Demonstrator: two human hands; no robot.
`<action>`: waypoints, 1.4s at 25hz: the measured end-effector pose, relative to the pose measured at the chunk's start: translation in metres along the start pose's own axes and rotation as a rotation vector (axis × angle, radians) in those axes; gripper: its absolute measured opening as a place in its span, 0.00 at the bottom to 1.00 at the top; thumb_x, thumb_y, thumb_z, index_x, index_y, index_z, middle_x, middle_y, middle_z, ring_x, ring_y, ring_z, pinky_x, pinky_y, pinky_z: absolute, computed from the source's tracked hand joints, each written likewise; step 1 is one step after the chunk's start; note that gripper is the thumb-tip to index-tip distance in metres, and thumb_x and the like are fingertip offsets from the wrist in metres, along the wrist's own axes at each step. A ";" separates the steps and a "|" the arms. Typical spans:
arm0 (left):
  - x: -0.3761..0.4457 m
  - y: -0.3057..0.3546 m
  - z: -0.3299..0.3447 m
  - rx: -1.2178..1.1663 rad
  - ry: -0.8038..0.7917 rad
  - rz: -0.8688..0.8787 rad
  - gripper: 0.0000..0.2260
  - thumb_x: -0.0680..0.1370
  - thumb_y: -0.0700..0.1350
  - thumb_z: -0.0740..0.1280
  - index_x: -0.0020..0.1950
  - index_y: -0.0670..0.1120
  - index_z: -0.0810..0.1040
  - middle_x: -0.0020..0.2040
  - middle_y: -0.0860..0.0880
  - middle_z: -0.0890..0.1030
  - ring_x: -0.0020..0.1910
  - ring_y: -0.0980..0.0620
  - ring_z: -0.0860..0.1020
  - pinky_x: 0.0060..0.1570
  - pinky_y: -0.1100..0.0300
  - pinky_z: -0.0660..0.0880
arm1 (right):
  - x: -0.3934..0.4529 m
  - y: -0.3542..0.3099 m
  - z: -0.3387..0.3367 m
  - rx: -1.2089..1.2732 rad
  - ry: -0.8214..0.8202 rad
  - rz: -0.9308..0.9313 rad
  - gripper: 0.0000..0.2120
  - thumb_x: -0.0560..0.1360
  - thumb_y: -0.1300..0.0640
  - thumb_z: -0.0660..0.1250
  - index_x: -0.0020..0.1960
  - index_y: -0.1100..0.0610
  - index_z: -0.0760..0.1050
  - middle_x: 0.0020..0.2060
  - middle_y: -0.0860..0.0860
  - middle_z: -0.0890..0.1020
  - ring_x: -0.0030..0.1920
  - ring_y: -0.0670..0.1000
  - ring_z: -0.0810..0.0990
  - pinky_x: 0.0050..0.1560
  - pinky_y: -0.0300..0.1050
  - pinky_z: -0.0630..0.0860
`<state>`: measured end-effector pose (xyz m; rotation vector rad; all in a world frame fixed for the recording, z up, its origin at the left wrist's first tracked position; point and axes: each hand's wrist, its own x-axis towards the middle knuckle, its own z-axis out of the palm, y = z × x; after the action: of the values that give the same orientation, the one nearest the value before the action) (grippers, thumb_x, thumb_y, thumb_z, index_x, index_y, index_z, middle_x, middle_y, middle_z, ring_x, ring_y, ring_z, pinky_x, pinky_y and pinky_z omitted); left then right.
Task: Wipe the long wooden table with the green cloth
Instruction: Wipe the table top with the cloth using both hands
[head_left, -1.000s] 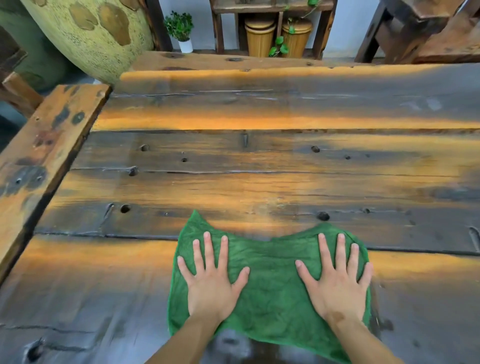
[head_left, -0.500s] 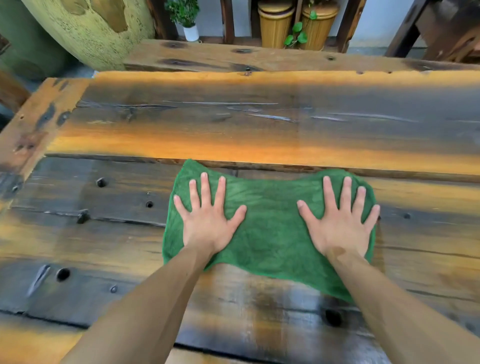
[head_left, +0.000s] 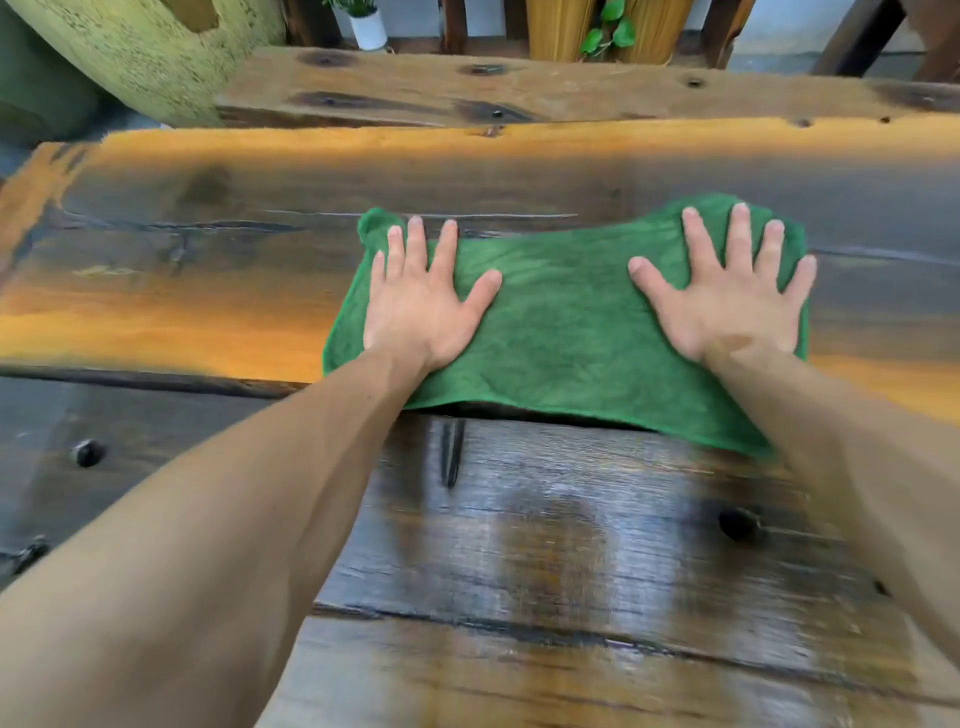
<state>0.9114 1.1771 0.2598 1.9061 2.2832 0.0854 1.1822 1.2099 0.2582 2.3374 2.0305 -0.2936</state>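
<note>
Both hands flat on green cloth (head_left: 566, 332), spread on far plank of surface (head_left: 171, 270). Left hand (head_left: 421, 306) on cloth's left end, right hand (head_left: 727, 301) on right end; fingers (head_left: 415, 244) straight, splayed, pressing, not gripping. Cloth's far edge just past fingertips, near edge behind wrists.

Progress, judged: planks nearer than wrists look glossy w/ sheen, prob wiped. Strip ahead of fingertips up to far edge not yet covered. Areas left & right of hands: can't tell. Approx mid-task; rest of long surface out of view.
</note>
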 end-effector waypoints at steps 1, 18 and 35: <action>0.008 -0.001 0.000 -0.033 0.036 0.018 0.34 0.82 0.67 0.52 0.83 0.55 0.47 0.84 0.42 0.46 0.82 0.40 0.48 0.80 0.46 0.47 | 0.013 -0.003 -0.002 0.005 0.001 -0.008 0.43 0.70 0.20 0.37 0.80 0.36 0.42 0.82 0.48 0.41 0.81 0.56 0.39 0.76 0.66 0.37; 0.115 0.011 -0.007 -0.300 0.459 0.183 0.25 0.84 0.60 0.50 0.79 0.53 0.64 0.74 0.51 0.70 0.71 0.51 0.70 0.69 0.51 0.63 | 0.168 -0.008 -0.022 -0.017 0.086 -0.100 0.43 0.69 0.19 0.41 0.80 0.36 0.49 0.82 0.50 0.50 0.81 0.58 0.47 0.76 0.68 0.46; 0.218 0.061 -0.013 0.278 0.662 0.080 0.18 0.84 0.51 0.53 0.62 0.40 0.72 0.61 0.34 0.75 0.60 0.33 0.75 0.51 0.42 0.69 | 0.218 0.004 -0.034 0.010 0.108 -0.017 0.37 0.75 0.25 0.39 0.80 0.38 0.51 0.82 0.51 0.51 0.81 0.59 0.48 0.77 0.65 0.43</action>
<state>0.9313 1.4025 0.2623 2.3849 2.7343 0.5032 1.2185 1.4274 0.2561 2.3935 2.1010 -0.1815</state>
